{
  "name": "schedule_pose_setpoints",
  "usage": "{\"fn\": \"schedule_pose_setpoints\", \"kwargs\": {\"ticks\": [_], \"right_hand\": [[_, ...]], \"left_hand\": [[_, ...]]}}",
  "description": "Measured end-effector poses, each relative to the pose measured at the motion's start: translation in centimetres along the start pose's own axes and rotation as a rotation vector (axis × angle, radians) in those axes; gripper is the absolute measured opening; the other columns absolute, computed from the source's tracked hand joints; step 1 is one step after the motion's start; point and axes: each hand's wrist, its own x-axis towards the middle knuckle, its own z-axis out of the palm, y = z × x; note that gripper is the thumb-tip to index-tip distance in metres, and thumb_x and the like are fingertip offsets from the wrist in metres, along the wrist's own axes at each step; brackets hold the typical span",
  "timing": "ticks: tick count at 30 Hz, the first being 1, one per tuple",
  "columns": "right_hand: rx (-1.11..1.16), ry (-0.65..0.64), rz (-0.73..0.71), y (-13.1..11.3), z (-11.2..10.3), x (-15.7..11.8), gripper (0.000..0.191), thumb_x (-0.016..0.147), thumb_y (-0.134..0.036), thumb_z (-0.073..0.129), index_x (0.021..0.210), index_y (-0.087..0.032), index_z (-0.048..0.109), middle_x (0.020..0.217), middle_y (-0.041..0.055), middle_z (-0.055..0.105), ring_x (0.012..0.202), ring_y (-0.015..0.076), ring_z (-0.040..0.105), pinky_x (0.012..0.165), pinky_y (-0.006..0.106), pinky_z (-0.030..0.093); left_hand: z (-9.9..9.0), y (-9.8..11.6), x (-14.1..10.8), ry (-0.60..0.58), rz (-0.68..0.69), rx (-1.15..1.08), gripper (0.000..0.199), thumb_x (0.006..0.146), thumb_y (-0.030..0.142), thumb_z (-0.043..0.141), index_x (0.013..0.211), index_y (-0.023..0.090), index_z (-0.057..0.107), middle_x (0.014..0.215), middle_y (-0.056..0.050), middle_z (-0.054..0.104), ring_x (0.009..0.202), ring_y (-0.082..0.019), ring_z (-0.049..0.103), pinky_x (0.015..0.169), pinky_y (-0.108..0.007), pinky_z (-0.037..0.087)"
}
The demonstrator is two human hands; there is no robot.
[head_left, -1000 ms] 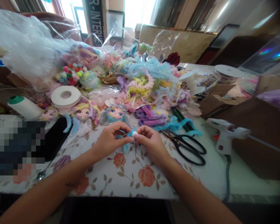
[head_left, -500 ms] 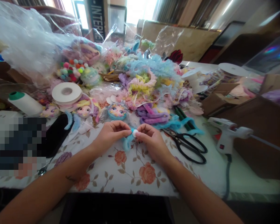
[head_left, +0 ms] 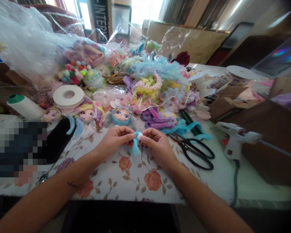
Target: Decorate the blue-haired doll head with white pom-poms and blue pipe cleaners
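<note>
My left hand [head_left: 118, 139] pinches a fluffy light-blue strip [head_left: 135, 147], which hangs down between my two hands. My right hand [head_left: 156, 142] is closed on a small white ball [head_left: 140, 136] that touches the top of the strip. Both hands meet just above the flowered cloth [head_left: 138, 181]. Behind them lies a doll head [head_left: 122, 115] with a blue rim. Black-handled scissors [head_left: 197, 152] rest to the right of my right hand.
A white glue gun [head_left: 235, 139] stands at the right beside a cardboard box [head_left: 269, 129]. On the left are a ribbon spool [head_left: 68, 95], a thread cone [head_left: 25, 106] and a black tray [head_left: 57, 140]. Colourful trims [head_left: 155, 77] are heaped behind.
The blue strip was looped and now hangs straighter, its lower end a little further right. Both hands have stayed nearly in place with their pinches kept.
</note>
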Motion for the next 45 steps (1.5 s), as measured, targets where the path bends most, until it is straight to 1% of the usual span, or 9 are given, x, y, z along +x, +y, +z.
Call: {"fn": "schedule_pose_setpoints", "kwargs": {"ticks": [19, 24, 28, 33, 36, 38, 40, 43, 45], "right_hand": [[-0.006, -0.006, -0.041, 0.4, 0.1, 0.1, 0.023, 0.074, -0.038, 0.078, 0.083, -0.020, 0.066, 0.068, -0.0014, 0.065, 0.062, 0.0109, 0.059, 0.061, 0.024, 0.048], [0.037, -0.057, 0.002, 0.3, 0.4, -0.1, 0.032, 0.078, -0.041, 0.074, 0.099, -0.022, 0.059, 0.082, 0.0005, 0.071, 0.070, 0.0135, 0.065, 0.068, 0.028, 0.051], [-0.046, -0.207, 0.037, 0.1, 0.8, -0.8, 0.040, 0.074, -0.040, 0.077, 0.103, -0.024, 0.055, 0.079, -0.0008, 0.069, 0.068, 0.0145, 0.064, 0.064, 0.028, 0.049], [-0.405, -0.213, -0.174, -0.1, 0.7, -1.4, 0.025, 0.079, -0.040, 0.073, 0.095, -0.022, 0.066, 0.066, -0.0022, 0.062, 0.061, 0.0134, 0.057, 0.063, 0.029, 0.045], [-0.426, -0.146, -0.247, -0.1, 0.8, -1.3, 0.030, 0.078, -0.037, 0.075, 0.102, -0.023, 0.064, 0.084, 0.0018, 0.066, 0.079, 0.0173, 0.062, 0.076, 0.033, 0.050], [-0.296, -0.187, -0.204, 0.0, 1.2, -1.2, 0.036, 0.076, -0.037, 0.076, 0.104, -0.024, 0.058, 0.098, 0.0042, 0.066, 0.093, 0.0194, 0.064, 0.082, 0.034, 0.051], [-0.113, -0.306, -0.089, 0.2, 1.6, -1.0, 0.039, 0.075, -0.038, 0.076, 0.103, -0.025, 0.051, 0.100, 0.0036, 0.066, 0.094, 0.0188, 0.065, 0.081, 0.034, 0.053], [-0.013, -0.391, 0.042, 0.3, 2.2, -1.1, 0.041, 0.075, -0.041, 0.076, 0.101, -0.025, 0.049, 0.082, -0.0017, 0.065, 0.074, 0.0155, 0.065, 0.068, 0.029, 0.054], [-0.127, -0.368, 0.031, 0.2, 2.2, -1.2, 0.035, 0.076, -0.042, 0.075, 0.098, -0.024, 0.053, 0.071, -0.0043, 0.061, 0.061, 0.0133, 0.061, 0.058, 0.026, 0.050]], "left_hand": [[0.4, 0.5, -0.1, 0.013, 0.116, 0.160, 0.028, 0.081, 0.044, 0.067, 0.074, 0.017, 0.063, 0.064, 0.001, 0.056, 0.059, -0.010, 0.050, 0.057, -0.022, 0.043], [0.1, 0.5, 0.0, 0.119, 0.157, 0.112, 0.027, 0.082, 0.043, 0.067, 0.078, 0.017, 0.064, 0.072, 0.000, 0.058, 0.066, -0.011, 0.051, 0.061, -0.022, 0.043], [-0.3, 0.4, 0.4, 0.253, 0.196, 0.030, 0.029, 0.078, 0.043, 0.072, 0.073, 0.017, 0.061, 0.072, 0.000, 0.058, 0.063, -0.010, 0.050, 0.057, -0.020, 0.041], [-0.5, 0.4, 0.5, 0.304, 0.206, 0.026, 0.030, 0.077, 0.045, 0.073, 0.075, 0.017, 0.063, 0.069, 0.000, 0.060, 0.058, -0.009, 0.049, 0.053, -0.021, 0.039], [-0.3, 0.4, 0.3, 0.279, 0.218, 0.017, 0.030, 0.078, 0.045, 0.072, 0.077, 0.017, 0.063, 0.073, -0.001, 0.063, 0.057, -0.009, 0.050, 0.052, -0.022, 0.039], [-0.1, 0.4, 0.0, 0.263, 0.225, 0.006, 0.029, 0.078, 0.045, 0.072, 0.077, 0.018, 0.063, 0.074, 0.000, 0.064, 0.057, -0.009, 0.050, 0.052, -0.021, 0.039], [0.1, 0.5, -0.1, 0.252, 0.242, 0.005, 0.027, 0.078, 0.043, 0.073, 0.077, 0.018, 0.064, 0.073, 0.001, 0.063, 0.057, -0.008, 0.050, 0.052, -0.021, 0.039], [0.3, 0.5, -0.2, 0.244, 0.278, 0.022, 0.025, 0.078, 0.042, 0.073, 0.077, 0.018, 0.065, 0.074, 0.001, 0.062, 0.062, -0.009, 0.052, 0.057, -0.020, 0.043], [0.3, 0.5, -0.1, 0.250, 0.281, 0.014, 0.024, 0.079, 0.041, 0.072, 0.076, 0.018, 0.065, 0.075, 0.001, 0.062, 0.066, -0.010, 0.054, 0.062, -0.021, 0.046]]}}
